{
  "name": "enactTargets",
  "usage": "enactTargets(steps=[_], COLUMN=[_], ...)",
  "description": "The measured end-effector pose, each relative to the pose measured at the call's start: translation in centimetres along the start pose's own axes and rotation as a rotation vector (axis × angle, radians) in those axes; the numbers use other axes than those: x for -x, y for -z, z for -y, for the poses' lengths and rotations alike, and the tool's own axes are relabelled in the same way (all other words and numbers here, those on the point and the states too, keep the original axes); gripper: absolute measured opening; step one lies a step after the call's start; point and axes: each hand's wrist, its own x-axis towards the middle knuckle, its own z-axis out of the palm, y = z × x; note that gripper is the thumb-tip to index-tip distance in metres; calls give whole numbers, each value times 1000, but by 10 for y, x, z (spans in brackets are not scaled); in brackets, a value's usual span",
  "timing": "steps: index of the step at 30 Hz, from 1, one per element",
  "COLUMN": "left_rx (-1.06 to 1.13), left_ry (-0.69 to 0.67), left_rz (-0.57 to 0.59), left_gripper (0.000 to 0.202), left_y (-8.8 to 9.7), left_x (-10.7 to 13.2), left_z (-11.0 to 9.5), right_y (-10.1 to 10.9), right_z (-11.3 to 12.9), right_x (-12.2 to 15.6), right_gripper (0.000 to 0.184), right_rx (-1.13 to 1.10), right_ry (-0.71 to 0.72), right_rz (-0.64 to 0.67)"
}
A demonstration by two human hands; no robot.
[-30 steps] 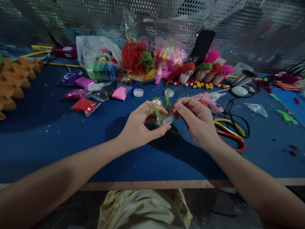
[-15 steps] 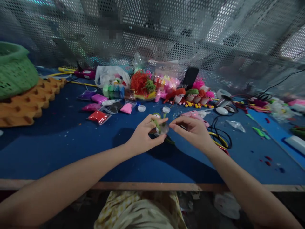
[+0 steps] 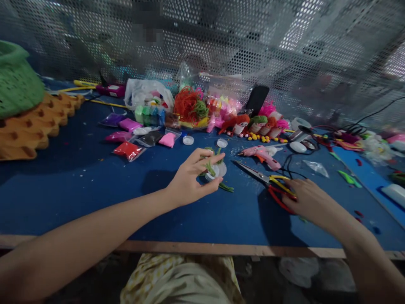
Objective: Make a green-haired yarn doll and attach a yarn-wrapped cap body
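Observation:
My left hand point(image 3: 193, 175) is closed around a small clear and white plastic piece point(image 3: 212, 173) wound with green yarn point(image 3: 210, 169); the fingers hide part of it. Loose green strands point(image 3: 226, 188) lie on the table just below its fingertips. Over to the right, my right hand point(image 3: 305, 200) has its fingers on the handles of a pair of scissors point(image 3: 257, 172) with red and yellow grips. The scissor blades point up and left, toward the left hand. A pink glue gun point(image 3: 261, 155) lies just beyond them.
Yarn-haired dolls point(image 3: 238, 125) stand in a row at the back. Coloured clay packets point(image 3: 128, 150) and two white lids point(image 3: 188, 140) lie left of centre. An orange egg tray point(image 3: 38, 126) and green basket point(image 3: 19, 84) occupy the left. A black cord point(image 3: 289, 162) runs behind the scissors.
My right hand has left the yarn-wound piece and moved right and down onto the scissors, whose handles have shifted left. My left hand stays on the piece.

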Motion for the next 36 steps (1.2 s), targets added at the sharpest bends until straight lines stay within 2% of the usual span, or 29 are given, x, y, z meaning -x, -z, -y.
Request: enactTargets(steps=[3,9,13,15,19,22,25,27,29,31,36], left_rx=[-6,17,60,96,152,176,178,175,176,186,200], left_ry=[-78,-156,-123,-65,77,103,35,-2,3,21,23], left_rz=[-34,-58,-56,-66,-89,-106,-133,-141,-137,-125,-84], left_gripper=[52,63,70,73,79,83,85,87,87,87,91], left_y=[-1,-2,-1,-1,-4,-6,-8,-9,-9,-9,-8], left_x=[0,-1,-2,-1,1,3,4,4,6,7,10], left_z=[2,3,-1,-2,-3,-3,0,2,4,5,6], right_y=[1,-7,-8,-4,5,7,1,-2,-2,1,9], right_z=[-4,-1,5,12,27,28,23,22,24,30,38], right_x=[-6,-9,-4,-3,-3,-3,1,6,10,13,17], right_gripper=[17,9,7,7,36,49,52,55,61,68,82], right_rx=[-65,-146,-123,-64,81,117,223,303,340,379,463], right_ry=[31,-65,-92,-115,-253,-307,-210,-37,126,168,85], right_rz=[148,169,171,128,34,-18,-208,-398,-499,-508,-441])
